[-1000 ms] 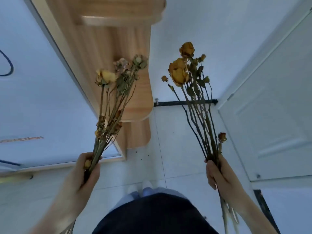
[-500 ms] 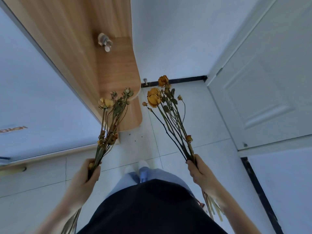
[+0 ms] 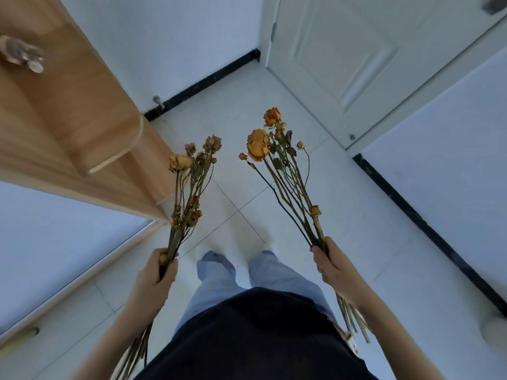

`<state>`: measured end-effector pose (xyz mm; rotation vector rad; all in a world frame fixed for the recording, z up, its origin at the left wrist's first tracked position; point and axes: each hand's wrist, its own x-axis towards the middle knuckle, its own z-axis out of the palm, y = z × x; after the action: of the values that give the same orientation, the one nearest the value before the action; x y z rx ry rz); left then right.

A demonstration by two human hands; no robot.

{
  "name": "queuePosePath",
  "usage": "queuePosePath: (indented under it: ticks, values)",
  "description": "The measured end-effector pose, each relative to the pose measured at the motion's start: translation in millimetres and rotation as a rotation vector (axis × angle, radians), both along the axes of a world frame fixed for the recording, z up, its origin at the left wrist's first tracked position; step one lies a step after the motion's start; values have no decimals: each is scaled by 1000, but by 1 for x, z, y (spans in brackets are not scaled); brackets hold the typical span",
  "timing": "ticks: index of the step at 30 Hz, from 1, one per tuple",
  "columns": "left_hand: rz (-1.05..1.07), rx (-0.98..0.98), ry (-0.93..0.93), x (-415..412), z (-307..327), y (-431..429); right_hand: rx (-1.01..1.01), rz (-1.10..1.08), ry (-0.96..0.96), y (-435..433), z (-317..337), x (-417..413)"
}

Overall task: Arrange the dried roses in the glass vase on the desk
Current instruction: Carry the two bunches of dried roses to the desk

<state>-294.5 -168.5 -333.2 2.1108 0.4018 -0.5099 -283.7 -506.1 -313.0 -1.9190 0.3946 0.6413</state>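
Dried roses (image 3: 285, 182) gripped in both hands, clear of shelf edge (image 3: 115, 157).

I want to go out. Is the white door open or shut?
Shut, it seems. The white door sits flush in its frame, with no gap showing along its hinge edge or bottom.

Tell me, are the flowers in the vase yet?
Not yet. Each hand holds a bunch of dried roses: the left hand grips one bunch, the right hand another. No vase or desk shows here, so all the arranging is left.
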Motion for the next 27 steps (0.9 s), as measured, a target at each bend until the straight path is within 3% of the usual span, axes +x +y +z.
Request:
queuePosePath:
  ticks: [8,16,27]
  values:
    - [-170,25,8,24,-12,-106,-37,-187,30,-105,-20,-47]
    - [-472,30,-56,61,-14,-250,-60,-490,61,-208,-14,-107]
    - [-1097,-6,-35,140,-13,-431,-53,-1049,85,-258,-18,-162]
